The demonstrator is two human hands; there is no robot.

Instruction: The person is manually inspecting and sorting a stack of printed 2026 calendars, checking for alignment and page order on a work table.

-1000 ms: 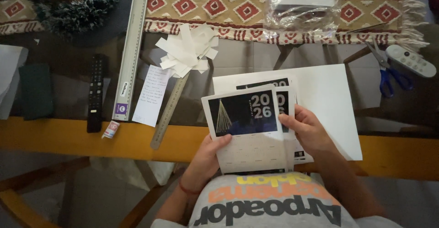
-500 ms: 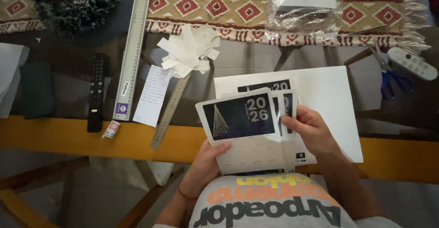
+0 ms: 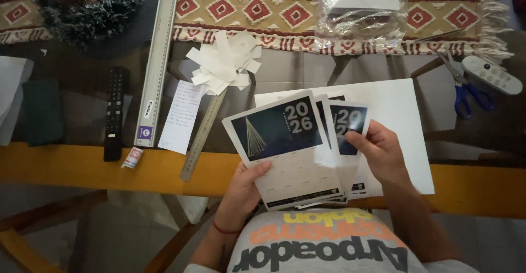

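— While fanned just above the near edge of the worktop [image 3: 66,166], held where, and by what?
— Gripped by both hands: left hand [image 3: 245,188] closed on the lower left corner of the calendar cards [image 3: 285,147], thumb pressed across the pale lower half of the front card; right hand [image 3: 378,152] pinching the right edge of the rear cards, thumb on the dark printed panel.
— Arrangement of the cards?
— Overlapped and tilted slightly, front card foremost, dark blue picture panel above, pale grid below; at least two more showing behind to the right. Exact count impossible to tell.
— Directly beneath?
— Large white sheet [image 3: 400,114], lying flat on the worktop, partly covered by the cards and the right hand.
— Farther left?
— Metal ruler [image 3: 201,141] lying diagonally, its top end under a heap of white paper strips [image 3: 222,62]; handwritten note [image 3: 181,117] just beside it; long metal straightedge [image 3: 157,59] running up the worktop; black remote control [image 3: 114,114] and small eraser [image 3: 132,157] near the yellow front edge.
— Farther right and back?
— Blue-handled scissors [image 3: 463,84] touching or nearly touching a white remote [image 3: 491,75]; clear plastic packet [image 3: 359,7] resting on a patterned woven runner [image 3: 263,10]; tinsel wreath [image 3: 90,10] at the back left corner.
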